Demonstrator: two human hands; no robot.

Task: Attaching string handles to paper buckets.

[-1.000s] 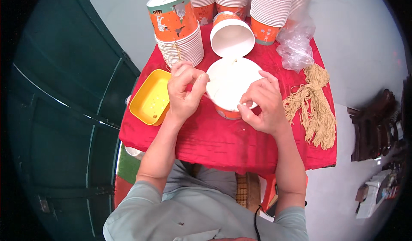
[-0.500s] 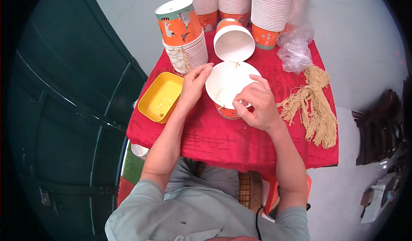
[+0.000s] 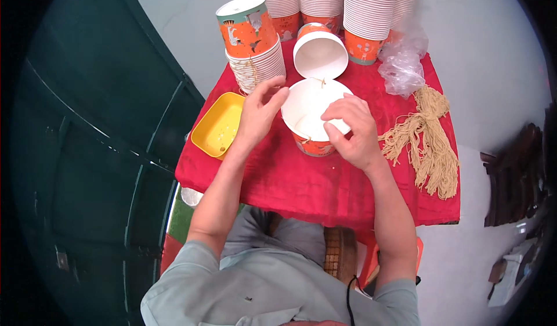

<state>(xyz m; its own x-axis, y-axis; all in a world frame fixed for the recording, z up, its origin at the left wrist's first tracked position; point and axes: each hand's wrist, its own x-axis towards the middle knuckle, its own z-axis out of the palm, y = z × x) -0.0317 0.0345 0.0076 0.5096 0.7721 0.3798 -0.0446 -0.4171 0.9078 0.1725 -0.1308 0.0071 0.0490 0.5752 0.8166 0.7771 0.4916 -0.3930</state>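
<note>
In front of me stands an orange paper bucket (image 3: 307, 96) with a white inside, mouth up. Twine knots (image 3: 323, 83) show at its far rim, and more twine lies at its near left rim. My left hand (image 3: 259, 114) is open to the left of the bucket, thumb and fingers apart and nothing visible in them. Over the bucket's right near rim hangs my right hand (image 3: 355, 133), fingers curved, with a gap between thumb and forefinger. Whether it touches the rim is hard to see. Behind, a second paper bucket (image 3: 320, 56) lies tipped with its mouth towards me.
Left of the work are a yellow plastic tray (image 3: 204, 142) with small bits and a bucket stack (image 3: 246, 35) with twine. Tall stacks of paper buckets (image 3: 366, 12) stand behind. At right lie a clear plastic bag (image 3: 401, 70) and a twine bundle (image 3: 432, 146) on the red cloth (image 3: 278, 181).
My left hand's thumb and fingers have spread from a pinch. My right hand's pinch has loosened, and it has shifted slightly up along the rim. The view has shifted a little.
</note>
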